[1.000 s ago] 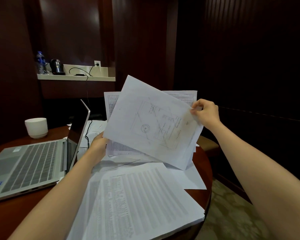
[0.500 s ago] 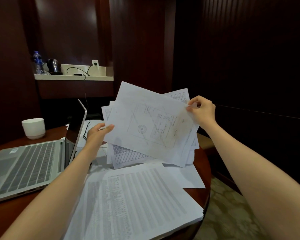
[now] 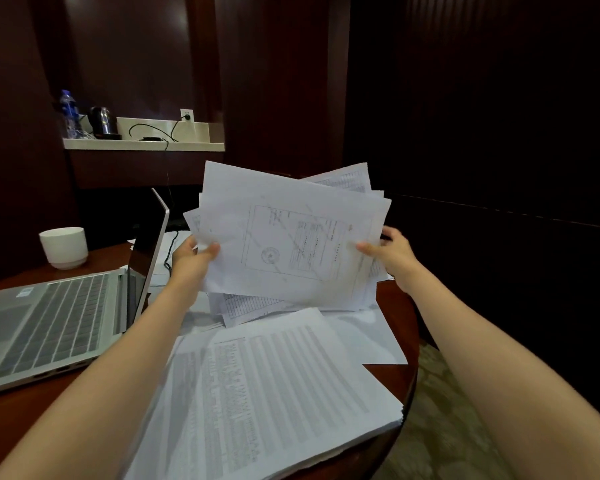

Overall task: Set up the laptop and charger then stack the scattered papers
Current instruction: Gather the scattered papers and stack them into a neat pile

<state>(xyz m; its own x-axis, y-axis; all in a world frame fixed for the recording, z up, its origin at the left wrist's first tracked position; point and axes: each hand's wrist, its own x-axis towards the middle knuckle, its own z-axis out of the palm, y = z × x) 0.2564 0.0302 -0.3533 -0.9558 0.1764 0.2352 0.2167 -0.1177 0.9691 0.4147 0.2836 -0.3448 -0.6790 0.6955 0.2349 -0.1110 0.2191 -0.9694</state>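
Two hands hold one loose sheaf of papers [image 3: 291,237] up off the counter [image 3: 397,306], its face tilted toward the camera. The left hand [image 3: 192,254] pinches the left edge, thumb on the front sheet. The right hand [image 3: 394,252] pinches the right edge the same way. The sheets are fanned, their corners out of line. Under the sheaf more scattered sheets [image 3: 371,337] lie on the counter, and a thicker printed stack [image 3: 274,393] lies nearer, reaching the rim. The open laptop [image 3: 49,323] sits at the left, with a white cup [image 3: 64,247] behind it. The charger [image 3: 150,138] lies on the far shelf [image 3: 194,145], its cable plugged into a wall socket [image 3: 186,116].
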